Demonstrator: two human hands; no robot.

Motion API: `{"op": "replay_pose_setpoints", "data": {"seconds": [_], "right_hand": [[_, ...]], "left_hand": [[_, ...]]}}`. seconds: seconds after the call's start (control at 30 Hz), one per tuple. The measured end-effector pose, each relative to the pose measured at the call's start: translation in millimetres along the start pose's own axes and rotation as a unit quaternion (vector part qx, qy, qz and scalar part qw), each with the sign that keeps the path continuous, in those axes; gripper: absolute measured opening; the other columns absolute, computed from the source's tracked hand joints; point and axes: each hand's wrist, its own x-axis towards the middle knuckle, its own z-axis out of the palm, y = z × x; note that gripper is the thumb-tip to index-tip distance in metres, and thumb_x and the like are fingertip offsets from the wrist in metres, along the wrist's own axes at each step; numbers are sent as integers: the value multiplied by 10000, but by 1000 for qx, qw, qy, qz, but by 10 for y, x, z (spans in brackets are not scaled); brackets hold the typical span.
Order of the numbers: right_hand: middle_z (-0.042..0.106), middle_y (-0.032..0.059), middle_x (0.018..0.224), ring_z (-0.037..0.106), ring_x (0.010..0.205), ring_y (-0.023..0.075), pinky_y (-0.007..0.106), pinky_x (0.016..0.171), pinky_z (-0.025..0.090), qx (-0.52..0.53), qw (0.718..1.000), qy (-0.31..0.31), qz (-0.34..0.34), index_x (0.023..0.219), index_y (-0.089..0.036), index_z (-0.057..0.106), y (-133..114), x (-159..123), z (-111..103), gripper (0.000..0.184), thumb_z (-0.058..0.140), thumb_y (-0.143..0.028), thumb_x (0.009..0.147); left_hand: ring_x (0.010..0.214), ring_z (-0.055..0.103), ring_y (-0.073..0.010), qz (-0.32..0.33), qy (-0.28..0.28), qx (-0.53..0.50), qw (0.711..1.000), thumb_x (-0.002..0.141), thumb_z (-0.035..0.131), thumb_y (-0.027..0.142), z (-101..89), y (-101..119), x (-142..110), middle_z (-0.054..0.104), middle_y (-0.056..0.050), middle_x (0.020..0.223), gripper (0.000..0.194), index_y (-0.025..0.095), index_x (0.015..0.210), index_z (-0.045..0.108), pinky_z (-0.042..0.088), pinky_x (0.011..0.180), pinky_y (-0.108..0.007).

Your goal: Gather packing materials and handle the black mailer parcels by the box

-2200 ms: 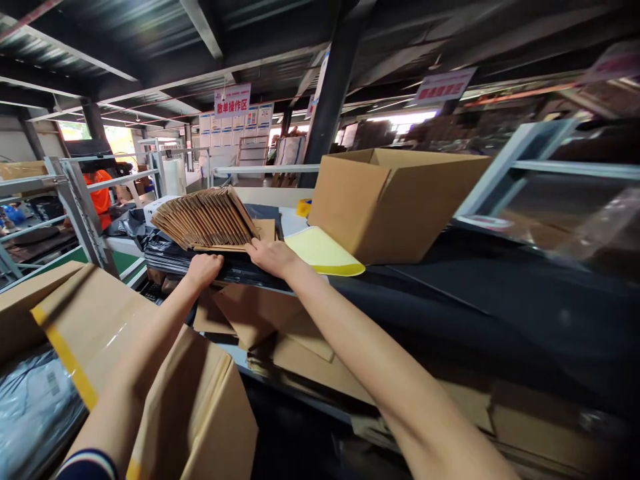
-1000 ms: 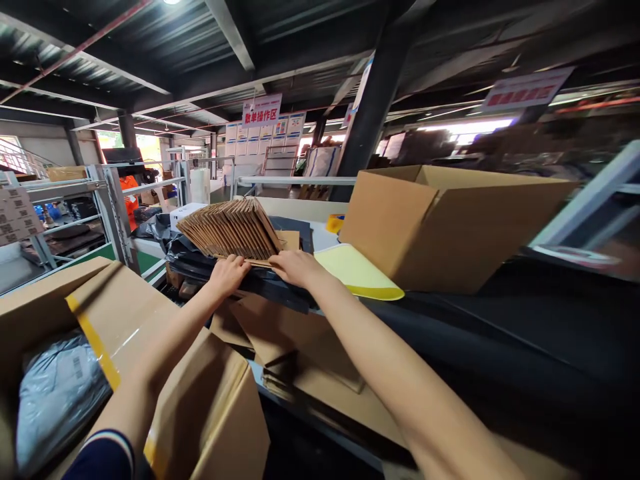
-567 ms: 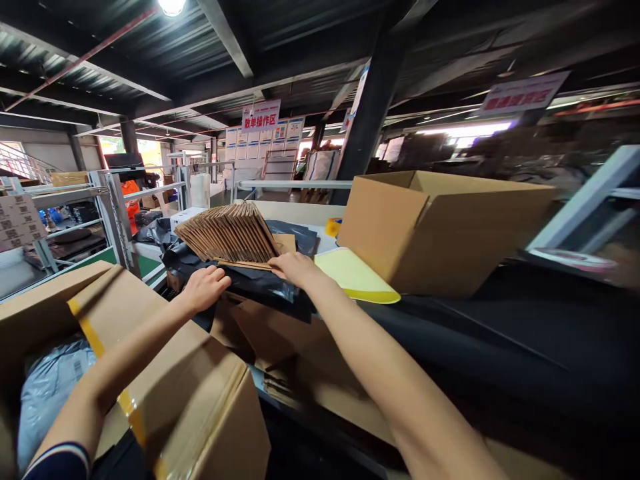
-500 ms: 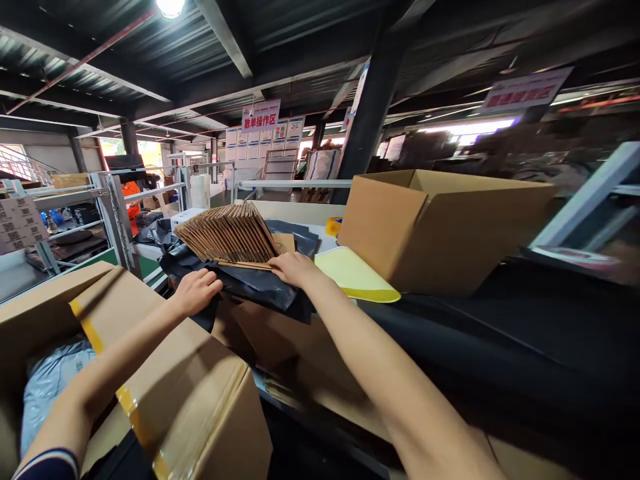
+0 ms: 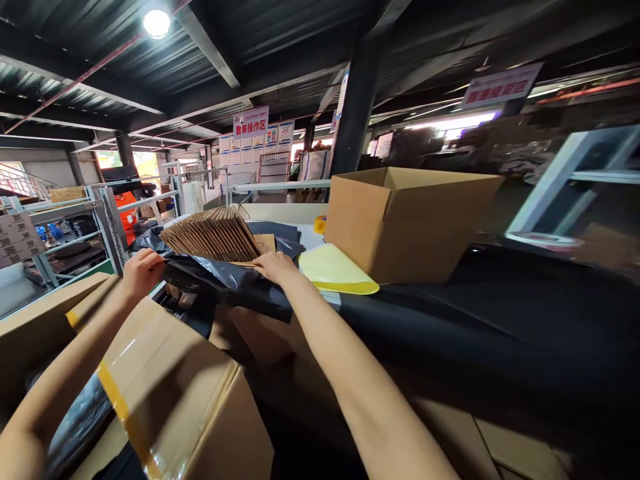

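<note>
My left hand [image 5: 141, 269] is closed on the edge of a black plastic mailer bag [image 5: 235, 287] and has it stretched out from under a fanned stack of brown cardboard sheets [image 5: 210, 235]. My right hand [image 5: 274, 266] presses flat, fingers together, on the lower right corner of that stack and holds it down. Part of the bag hangs over the bench edge between my hands.
A large open cardboard box [image 5: 400, 217] stands right of the stack, with a yellow envelope [image 5: 333, 270] before it. A taped open carton [image 5: 150, 393] sits below my left arm. A dark belt [image 5: 500, 313] runs right. A person in orange [image 5: 125, 210] stands behind the metal racks.
My left hand has gripped the black bag and drawn it leftward out from under the cardboard stack. My right hand has stayed on the stack's corner.
</note>
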Motion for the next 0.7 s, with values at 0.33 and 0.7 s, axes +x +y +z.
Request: {"op": "replay_pose_setpoints", "data": {"seconds": [0.33, 0.7], "right_hand": [[763, 185, 1285, 720, 1212, 320, 407, 987, 559, -12, 999, 16, -46, 1240, -209, 799, 94, 125, 9, 324, 566, -296, 1031], [765, 143, 1319, 717, 1224, 297, 385, 1001, 559, 24, 999, 32, 15, 1322, -249, 761, 223, 153, 47, 374, 523, -325, 1045]], "left_hand": [[1347, 652, -268, -46, -320, -45, 945, 703, 705, 57, 500, 376, -180, 670, -119, 1477, 763, 217, 1442, 604, 544, 1113, -381], [1095, 769, -269, -7, -263, -92, 960, 599, 640, 92, -132, 121, 284, 812, -39, 1184, 608, 215, 1184, 753, 590, 1010, -358]]}}
